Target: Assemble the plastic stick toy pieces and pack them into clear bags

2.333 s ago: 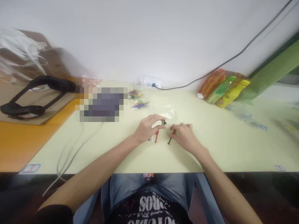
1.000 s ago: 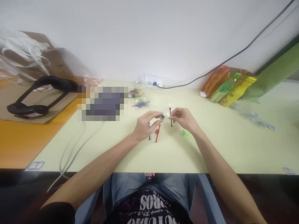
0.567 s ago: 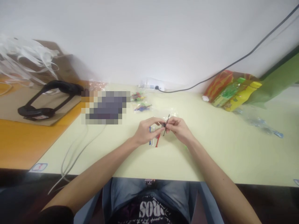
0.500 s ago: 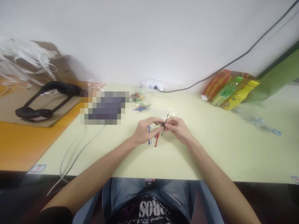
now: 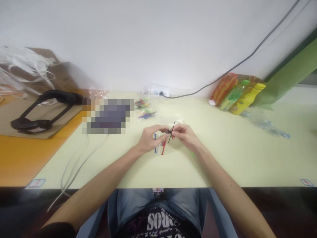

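Observation:
Between my fingertips is a thin black plastic rod [image 5: 173, 126], tilted, with a small black piece [image 5: 169, 132] at its middle. My left hand [image 5: 150, 137] pinches the small piece from the left. From the right, my right hand [image 5: 186, 135] is closed on the rod. Below and beside my left hand lie a blue stick [image 5: 155, 148], a white stick [image 5: 158, 149] and a red stick [image 5: 163, 148], their upper ends partly covered by the fingers. A bit of green [image 5: 193, 154] shows by my right wrist.
Bagged colourful parts [image 5: 146, 114] and a clear plastic bag [image 5: 178, 118] lie beyond my hands. A pixelated dark object [image 5: 110, 115] and white cables [image 5: 84, 160] are on the left. At the back stands a power strip [image 5: 155, 89]; bottles [image 5: 247, 99] lie at right.
The whole view has shifted slightly, so things appear a little further left. My hands keep hold of the black parts, with a little more of the small piece showing.

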Demonstrator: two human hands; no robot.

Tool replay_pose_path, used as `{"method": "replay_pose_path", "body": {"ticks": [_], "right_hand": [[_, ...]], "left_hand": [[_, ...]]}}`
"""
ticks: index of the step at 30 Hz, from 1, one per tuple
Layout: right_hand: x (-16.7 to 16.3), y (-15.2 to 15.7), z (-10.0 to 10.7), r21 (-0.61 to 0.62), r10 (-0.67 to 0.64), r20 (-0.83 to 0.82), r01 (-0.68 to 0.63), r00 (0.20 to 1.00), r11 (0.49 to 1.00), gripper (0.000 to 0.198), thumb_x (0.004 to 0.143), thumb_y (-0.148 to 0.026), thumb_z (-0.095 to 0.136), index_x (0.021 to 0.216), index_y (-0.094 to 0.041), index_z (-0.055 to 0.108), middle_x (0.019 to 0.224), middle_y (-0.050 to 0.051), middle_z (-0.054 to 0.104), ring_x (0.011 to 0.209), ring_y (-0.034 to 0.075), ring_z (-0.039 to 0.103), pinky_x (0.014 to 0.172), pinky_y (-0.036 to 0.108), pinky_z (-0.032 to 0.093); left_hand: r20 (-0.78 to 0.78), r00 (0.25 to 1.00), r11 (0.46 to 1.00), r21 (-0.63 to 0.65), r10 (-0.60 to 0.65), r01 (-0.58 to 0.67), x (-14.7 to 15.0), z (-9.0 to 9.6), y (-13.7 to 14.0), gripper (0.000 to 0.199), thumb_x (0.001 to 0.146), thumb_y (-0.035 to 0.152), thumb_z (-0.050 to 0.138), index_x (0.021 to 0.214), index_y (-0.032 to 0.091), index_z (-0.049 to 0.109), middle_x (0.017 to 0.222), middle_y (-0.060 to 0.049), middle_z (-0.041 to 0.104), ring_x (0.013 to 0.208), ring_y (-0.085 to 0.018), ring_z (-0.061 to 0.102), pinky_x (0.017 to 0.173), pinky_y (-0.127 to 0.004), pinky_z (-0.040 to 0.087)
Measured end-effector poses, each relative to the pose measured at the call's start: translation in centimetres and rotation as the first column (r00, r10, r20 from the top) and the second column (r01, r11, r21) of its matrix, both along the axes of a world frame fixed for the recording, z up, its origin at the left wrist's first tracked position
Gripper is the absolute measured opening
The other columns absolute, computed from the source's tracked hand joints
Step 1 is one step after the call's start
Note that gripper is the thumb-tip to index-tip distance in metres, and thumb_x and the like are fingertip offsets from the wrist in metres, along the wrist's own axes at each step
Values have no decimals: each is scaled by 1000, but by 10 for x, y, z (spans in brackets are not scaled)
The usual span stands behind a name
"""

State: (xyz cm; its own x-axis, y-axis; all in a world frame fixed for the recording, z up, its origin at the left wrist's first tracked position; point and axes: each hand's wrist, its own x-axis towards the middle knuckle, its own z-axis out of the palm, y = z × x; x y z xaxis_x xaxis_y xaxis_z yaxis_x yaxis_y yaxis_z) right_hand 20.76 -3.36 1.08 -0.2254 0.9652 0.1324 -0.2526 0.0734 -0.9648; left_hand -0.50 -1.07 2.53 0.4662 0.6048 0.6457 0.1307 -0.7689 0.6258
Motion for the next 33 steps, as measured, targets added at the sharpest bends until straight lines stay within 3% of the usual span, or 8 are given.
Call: {"method": "replay_pose_path", "body": {"ticks": [17, 33], "right_hand": [[-3, 0, 3, 8, 41, -17, -41, 999, 999, 36, 70, -42, 90, 79, -21, 63, 80, 1, 68, 66, 15, 62, 68, 32, 52], [-5, -4, 9, -41, 142, -22, -143, 990, 989, 42, 73, -46, 89, 84, -22, 56, 77, -2, 63, 61, 14, 60, 66, 30, 48]], "left_hand": [[30, 996, 974, -207, -88, 92, 3, -2, 5, 23, 90, 20, 71, 112, 18, 75, 102, -8, 79, 92, -20, 76, 89, -33, 60], [-20, 995, 981, -168, -100, 95, 1, 3, 5, 20, 89, 21, 72, 108, 20, 78, 101, -8, 79, 90, -20, 75, 87, -33, 59]]}}
